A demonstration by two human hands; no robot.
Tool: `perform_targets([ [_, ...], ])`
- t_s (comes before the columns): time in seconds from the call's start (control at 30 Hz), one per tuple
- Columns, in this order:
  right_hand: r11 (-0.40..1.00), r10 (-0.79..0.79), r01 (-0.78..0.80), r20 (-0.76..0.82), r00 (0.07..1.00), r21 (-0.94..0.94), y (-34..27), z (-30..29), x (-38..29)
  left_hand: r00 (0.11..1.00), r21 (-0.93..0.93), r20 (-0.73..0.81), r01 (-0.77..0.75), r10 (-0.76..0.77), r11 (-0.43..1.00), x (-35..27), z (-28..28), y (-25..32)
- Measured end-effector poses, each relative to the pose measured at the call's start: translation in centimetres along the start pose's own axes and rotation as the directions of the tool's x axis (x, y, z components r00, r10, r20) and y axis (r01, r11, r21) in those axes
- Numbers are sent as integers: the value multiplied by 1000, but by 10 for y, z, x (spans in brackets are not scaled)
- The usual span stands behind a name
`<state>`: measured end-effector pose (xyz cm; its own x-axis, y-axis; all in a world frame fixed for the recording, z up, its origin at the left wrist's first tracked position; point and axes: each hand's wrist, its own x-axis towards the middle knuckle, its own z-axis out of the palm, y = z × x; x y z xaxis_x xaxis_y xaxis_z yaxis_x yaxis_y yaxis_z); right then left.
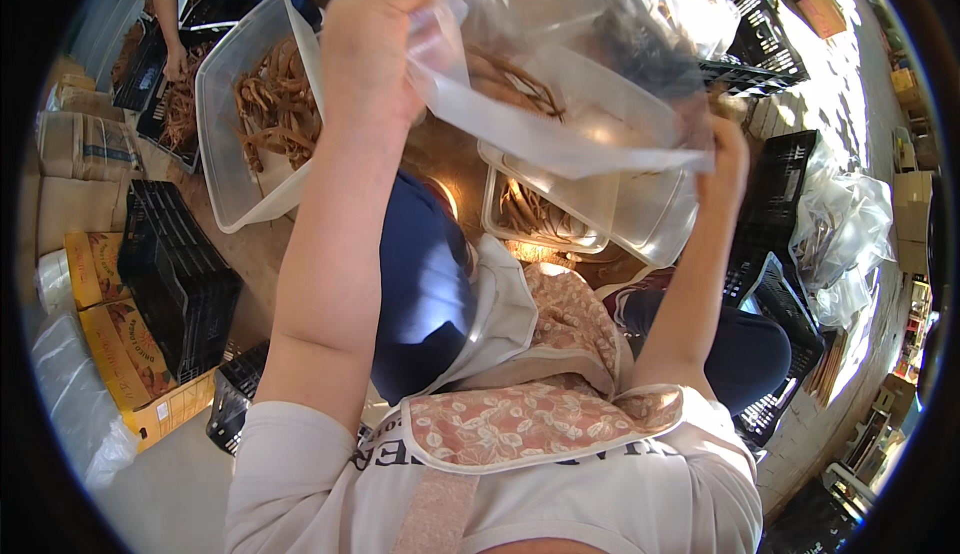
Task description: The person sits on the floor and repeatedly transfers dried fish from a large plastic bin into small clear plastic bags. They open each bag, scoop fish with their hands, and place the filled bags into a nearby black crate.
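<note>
A clear plastic bag (570,141) is stretched across in front of me, its whitish edge turned toward my chest. At one end of that edge, my left hand (375,51) grips the plastic. My right hand (726,150), slightly blurred, grips the other end. Through the film I see brown dried roots (517,85); whether they lie inside the bag or behind it, I cannot tell. Left of my left forearm stands a translucent plastic tub (217,141) with branching brown roots (277,103). Below the bag, more roots (525,209) lie in a smaller plastic container (491,212).
Black plastic crates (176,276) stand beside printed yellow cartons (124,351) on the left. More black crates (776,179) and filled clear bags (844,231) are at the right. At upper left, another person's hand (175,62) reaches into a crate of roots (187,107).
</note>
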<state>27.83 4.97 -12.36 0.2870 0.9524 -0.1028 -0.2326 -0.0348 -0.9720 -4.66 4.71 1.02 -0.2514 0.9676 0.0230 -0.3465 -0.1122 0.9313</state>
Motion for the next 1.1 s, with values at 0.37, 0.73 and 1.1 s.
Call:
perform_targets([
  [0.37,455,-751,890,555,358,43,-137,75,-127,947,418,310,-60,-80,906,-32,41,-64],
  [0.73,321,385,617,694,609,-719,-57,104,-76,869,505,495,-296,8,811,-64,54,-75],
  [1.1,-50,625,692,518,584,-720,8,133,-47,877,510,478,-236,-44,827,-49,52,-64],
])
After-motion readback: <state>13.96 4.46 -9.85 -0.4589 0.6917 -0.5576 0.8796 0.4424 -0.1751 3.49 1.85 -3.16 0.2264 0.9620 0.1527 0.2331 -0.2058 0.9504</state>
